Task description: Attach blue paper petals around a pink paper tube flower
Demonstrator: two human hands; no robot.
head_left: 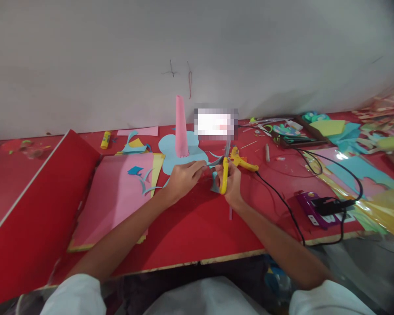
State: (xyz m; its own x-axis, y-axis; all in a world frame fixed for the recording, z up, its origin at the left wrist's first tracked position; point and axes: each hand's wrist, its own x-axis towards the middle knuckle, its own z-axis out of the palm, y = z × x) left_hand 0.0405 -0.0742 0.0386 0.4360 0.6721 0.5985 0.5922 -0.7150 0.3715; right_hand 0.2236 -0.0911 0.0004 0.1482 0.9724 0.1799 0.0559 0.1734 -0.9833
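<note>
Scissors (223, 175) with yellow handles sit in the right hand's (230, 181) closed grip, just before the pink cone (181, 127); the left hand (184, 177) pinches blue paper (214, 181) beside them.

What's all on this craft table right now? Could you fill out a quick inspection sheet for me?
Surface: red table, with a red board leaning at its left end.
Job's things: yellow-handled scissors and a small light-blue paper piece.
Clutter: pink paper cone standing on a light-blue cut-out, pink sheet, glue stick, yellow glue gun, paper scraps at right.
Hands: left hand pinches the paper; right hand grips the scissors.
Cables: black cable runs over the table edge to a purple device.
Surroundings: plain white wall.
</note>
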